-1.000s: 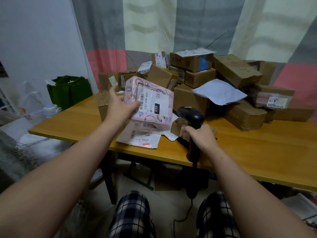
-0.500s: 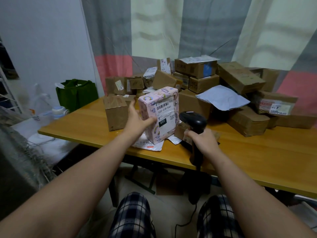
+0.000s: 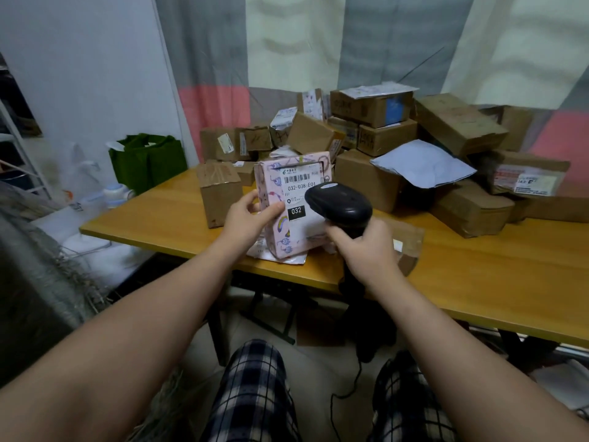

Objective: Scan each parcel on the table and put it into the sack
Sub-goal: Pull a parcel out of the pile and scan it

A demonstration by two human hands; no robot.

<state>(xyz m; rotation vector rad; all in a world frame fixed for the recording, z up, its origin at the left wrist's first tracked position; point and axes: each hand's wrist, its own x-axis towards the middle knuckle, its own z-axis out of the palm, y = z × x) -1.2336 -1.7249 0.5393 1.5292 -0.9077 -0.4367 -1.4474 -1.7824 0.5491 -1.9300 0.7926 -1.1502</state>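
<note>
My left hand point(image 3: 251, 215) grips a pink patterned parcel point(image 3: 283, 231) by its left side and holds it upright over the table's front edge, its white barcode label facing me. My right hand point(image 3: 366, 247) grips the handle of a black barcode scanner point(image 3: 338, 204). The scanner's head sits right in front of the label and covers its right part. A grey woven sack point(image 3: 35, 282) lies at the left, below table height. A heap of brown cardboard parcels point(image 3: 376, 122) fills the back of the wooden table point(image 3: 478, 282).
A small brown box point(image 3: 218, 191) stands upright left of the pink parcel. A flat white mailer point(image 3: 420, 162) lies on the heap. A green bag point(image 3: 146, 157) stands beyond the table's left end. The scanner's cable point(image 3: 347, 387) hangs between my knees.
My left hand has turned the pink parcel more upright with its label towards me. My right hand has raised the scanner and brought its head in front of the label.
</note>
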